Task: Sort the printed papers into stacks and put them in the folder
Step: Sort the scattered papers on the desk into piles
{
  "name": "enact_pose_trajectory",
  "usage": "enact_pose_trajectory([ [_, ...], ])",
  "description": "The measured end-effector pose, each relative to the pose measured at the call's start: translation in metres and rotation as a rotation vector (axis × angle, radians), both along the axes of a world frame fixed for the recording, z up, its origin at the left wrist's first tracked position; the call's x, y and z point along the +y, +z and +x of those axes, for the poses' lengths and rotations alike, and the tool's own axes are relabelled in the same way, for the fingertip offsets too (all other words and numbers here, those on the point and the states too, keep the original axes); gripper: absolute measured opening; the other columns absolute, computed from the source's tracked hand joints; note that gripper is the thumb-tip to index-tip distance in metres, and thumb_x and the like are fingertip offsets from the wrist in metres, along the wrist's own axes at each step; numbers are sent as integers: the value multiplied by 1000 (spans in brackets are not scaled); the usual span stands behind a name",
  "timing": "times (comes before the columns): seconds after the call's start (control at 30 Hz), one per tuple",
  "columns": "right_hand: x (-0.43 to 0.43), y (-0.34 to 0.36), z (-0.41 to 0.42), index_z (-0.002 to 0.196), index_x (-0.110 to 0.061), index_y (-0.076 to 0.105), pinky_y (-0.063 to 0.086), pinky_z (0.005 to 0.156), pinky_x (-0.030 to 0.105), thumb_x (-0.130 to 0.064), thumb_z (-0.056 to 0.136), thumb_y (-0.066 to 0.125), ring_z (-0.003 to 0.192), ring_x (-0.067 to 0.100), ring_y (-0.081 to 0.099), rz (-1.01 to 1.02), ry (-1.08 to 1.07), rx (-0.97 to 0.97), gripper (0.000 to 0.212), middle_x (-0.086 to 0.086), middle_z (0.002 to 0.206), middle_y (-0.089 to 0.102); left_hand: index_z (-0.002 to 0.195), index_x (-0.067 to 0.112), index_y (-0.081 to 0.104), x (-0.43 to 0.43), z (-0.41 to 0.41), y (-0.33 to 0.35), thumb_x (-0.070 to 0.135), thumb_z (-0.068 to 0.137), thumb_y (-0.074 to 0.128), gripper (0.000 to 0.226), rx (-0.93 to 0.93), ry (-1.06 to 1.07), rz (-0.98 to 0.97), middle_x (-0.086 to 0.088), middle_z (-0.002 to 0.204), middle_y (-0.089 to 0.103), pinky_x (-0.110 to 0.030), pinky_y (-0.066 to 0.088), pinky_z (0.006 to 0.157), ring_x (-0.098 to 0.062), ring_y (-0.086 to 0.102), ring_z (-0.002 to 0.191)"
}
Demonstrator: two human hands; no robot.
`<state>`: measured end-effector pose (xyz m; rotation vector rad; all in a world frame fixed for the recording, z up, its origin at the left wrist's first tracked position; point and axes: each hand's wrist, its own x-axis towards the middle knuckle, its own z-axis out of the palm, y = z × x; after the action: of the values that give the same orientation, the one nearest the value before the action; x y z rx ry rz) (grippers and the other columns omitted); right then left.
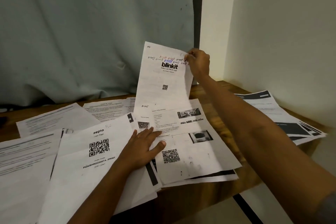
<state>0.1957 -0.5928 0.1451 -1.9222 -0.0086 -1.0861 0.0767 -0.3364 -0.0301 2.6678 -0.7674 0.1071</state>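
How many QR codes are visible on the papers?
4. One is on the raised blinkit sheet, one on the zepto sheet, one just beyond the fingertips of the left hand, and one on the photo sheet right of its thumb. Others may lie hidden underneath.

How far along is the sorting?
Looks done: one pile sits apart, far right. In hand: the right hand pinches the raised blinkit sheet; the left hand presses the spread sheets. Left: the zepto sheet and others lie loose; no folder visible.

A wooden tabletop [254,178] stands in a corner, a grey-green curtain [91,32] behind it, a pale wall [281,32] beside it.
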Motion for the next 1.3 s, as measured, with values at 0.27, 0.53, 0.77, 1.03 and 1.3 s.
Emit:
enact_pose_trajectory([
  [0.27, -1, 38, -48, 95, -1, 64, 55, 66, 14, -17, 92, 57, 80, 14, 67, 92, 72, -253, 17, 1, 90, 65, 150, 34, 25, 0, -2, 0, 81, 81, 12, 84, -11, 6, -34, 0, 161, 12, -40, -7, 118, -13, 6, 148],
  [0.53, 20, 65, -86, 88, -13, 60, 57, 74, 22, -25, 89, 63, 88, 14, 68, 99, 191, -427, 13, 3, 93, 66, 152, 25, 12, 18, -30, 46, 86, 74, 27, 100, -188, 231, -744, -1, 161, 6, -39, 13, 113, -20, 7, 147],
  [0.77, 47, 81, -100, 86, -12, 65, 52, 66, 16, -19, 81, 71, 71, -5, 63, 83, 310, -301, 10, 1, 82, 66, 148, 18, 22, 77, -63, 92, 44, 99, 37, 58, -240, 405, -1358, 4, 150, 32, -27, 31, 108, -11, 35, 134],
  [1.03, 97, 44, -104, 96, -11, 63, 44, 42, 12, -13, 79, 76, 57, 3, 61, -91, 452, 211, 22, 5, 83, 65, 115, 25, 63, 145, -95, 90, 57, 88, 54, 43, 165, 337, -1111, 1, 114, 68, -34, 51, 85, -14, 65, 100],
  [1.3, 144, -36, -102, 94, -9, 63, 56, 56, 23, -18, 85, 69, 75, 16, 69, 348, 754, 590, 14, 9, 96, 70, 100, 10, 68, 164, -108, 50, 5, 90, 61, 14, 239, 546, -1247, -13, 96, 74, -50, 56, 83, -31, 71, 86],
])
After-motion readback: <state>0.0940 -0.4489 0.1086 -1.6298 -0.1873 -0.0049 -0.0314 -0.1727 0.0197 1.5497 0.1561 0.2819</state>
